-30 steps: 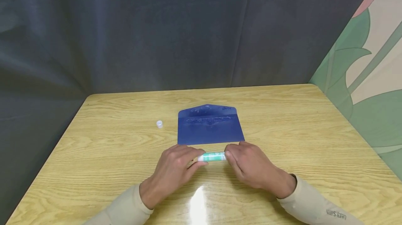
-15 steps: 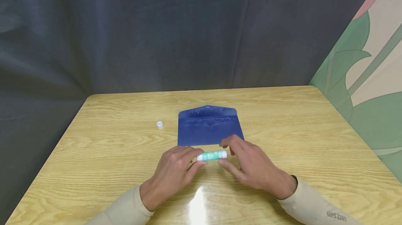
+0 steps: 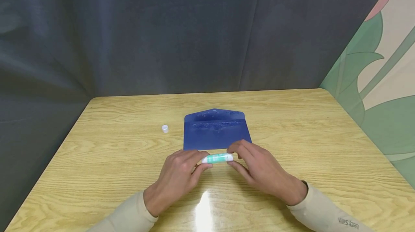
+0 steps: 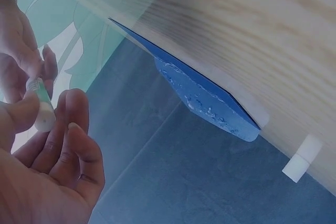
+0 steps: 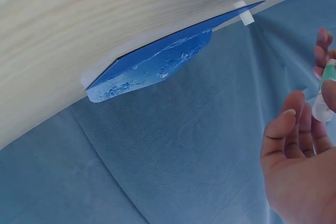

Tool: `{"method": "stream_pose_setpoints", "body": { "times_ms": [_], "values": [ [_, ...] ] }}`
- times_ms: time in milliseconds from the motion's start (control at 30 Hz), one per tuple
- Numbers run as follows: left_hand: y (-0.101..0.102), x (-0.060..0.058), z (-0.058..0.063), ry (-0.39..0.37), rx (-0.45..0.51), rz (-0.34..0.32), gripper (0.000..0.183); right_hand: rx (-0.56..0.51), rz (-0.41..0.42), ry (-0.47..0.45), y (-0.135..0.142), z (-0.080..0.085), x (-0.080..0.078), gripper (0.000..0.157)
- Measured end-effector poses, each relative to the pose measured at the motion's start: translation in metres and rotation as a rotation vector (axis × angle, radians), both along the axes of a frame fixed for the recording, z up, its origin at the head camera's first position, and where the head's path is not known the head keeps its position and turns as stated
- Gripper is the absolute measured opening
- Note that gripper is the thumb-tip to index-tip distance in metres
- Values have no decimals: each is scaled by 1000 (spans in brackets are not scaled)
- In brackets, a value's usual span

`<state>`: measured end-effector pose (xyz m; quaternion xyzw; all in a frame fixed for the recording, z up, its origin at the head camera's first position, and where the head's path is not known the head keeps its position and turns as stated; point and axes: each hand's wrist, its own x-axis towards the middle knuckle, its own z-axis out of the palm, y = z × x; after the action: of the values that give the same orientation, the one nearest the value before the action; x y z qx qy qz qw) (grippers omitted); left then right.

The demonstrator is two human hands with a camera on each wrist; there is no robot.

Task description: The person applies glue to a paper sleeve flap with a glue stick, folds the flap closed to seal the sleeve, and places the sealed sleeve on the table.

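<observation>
A green-and-white glue stick (image 3: 218,158) is held level above the table's near half, its cap off. My left hand (image 3: 179,174) grips the white end of it between thumb and fingers. At its other end, the thumb and fingers of my right hand (image 3: 262,170) pinch the white base, as the right wrist view also shows of the right hand (image 5: 302,156). Just beyond the hands lies a dark blue envelope (image 3: 215,134), flap unfolded away from me, with whitish glue smears along flap and body. Left of the envelope a small white cap (image 3: 165,128) stands on the table.
The wood-grain table (image 3: 113,145) ends at a dark cloth curtain (image 3: 168,37) behind and on the left. A wall with painted leaves (image 3: 389,116) borders the right side.
My right hand loosened its hold on the glue stick's base, its fingers spreading apart, then took the base again with thumb and fingers. The left hand kept its grip; the envelope and cap stayed put.
</observation>
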<state>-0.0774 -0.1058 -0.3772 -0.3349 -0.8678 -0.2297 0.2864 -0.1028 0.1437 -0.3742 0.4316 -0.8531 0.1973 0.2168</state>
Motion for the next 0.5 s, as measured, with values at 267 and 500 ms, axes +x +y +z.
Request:
{"method": "stream_pose_setpoints", "body": {
  "times_ms": [267, 500],
  "values": [
    [0, 1, -1, -25, -5, 3, 19, 13, 17, 23, 0, 1, -1, 22],
    [0, 0, -1, -30, -11, -1, 18, 3, 30, 50, 1, -2, -2, 24]
  ]
}}
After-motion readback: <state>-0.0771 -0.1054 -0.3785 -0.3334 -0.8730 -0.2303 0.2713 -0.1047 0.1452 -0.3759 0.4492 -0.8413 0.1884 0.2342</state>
